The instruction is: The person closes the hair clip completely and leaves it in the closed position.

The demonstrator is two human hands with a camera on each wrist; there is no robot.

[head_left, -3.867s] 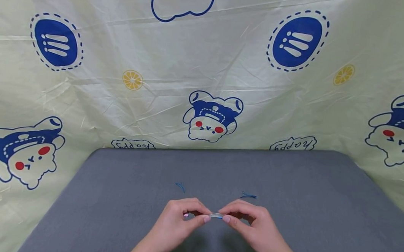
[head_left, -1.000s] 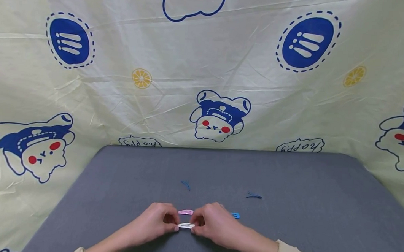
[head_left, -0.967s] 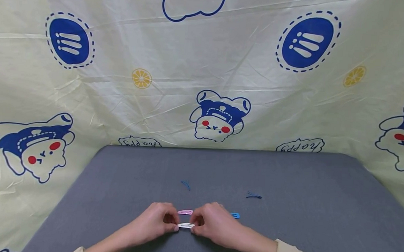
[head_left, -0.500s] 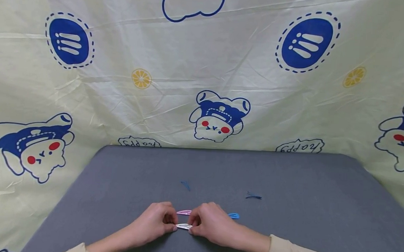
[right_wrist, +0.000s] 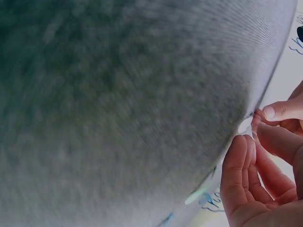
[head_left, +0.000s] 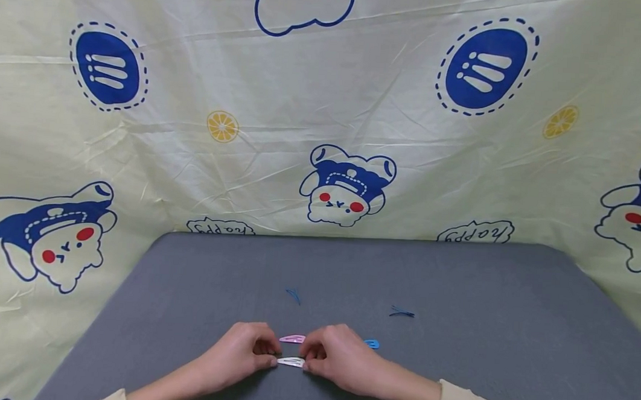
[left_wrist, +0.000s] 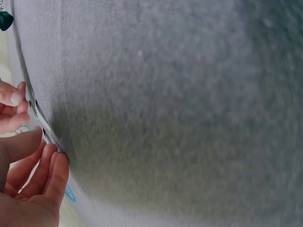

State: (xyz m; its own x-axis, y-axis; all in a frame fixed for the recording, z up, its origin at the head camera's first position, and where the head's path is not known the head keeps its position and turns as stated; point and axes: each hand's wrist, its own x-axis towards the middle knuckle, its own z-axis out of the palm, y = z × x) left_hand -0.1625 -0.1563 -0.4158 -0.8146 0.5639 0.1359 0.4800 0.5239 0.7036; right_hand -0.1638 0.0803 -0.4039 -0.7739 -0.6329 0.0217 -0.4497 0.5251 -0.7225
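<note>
Our left hand point(head_left: 244, 350) and right hand point(head_left: 342, 357) have shifted leftward. Each pinches one end of our white clip point(head_left: 291, 361), lying sideways at lower centre.

the white clip point(head_left: 291, 361) looks smooth, the grey cloth point(head_left: 478, 299) matt.

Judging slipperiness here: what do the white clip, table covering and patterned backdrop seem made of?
White clip: probably smooth coated metal, given its thin, slotted frame; plastic is possible. Table covering: matte fabric, from its fine grain. Backdrop: perhaps plastic sheeting, faintly shiny and creased.
</note>
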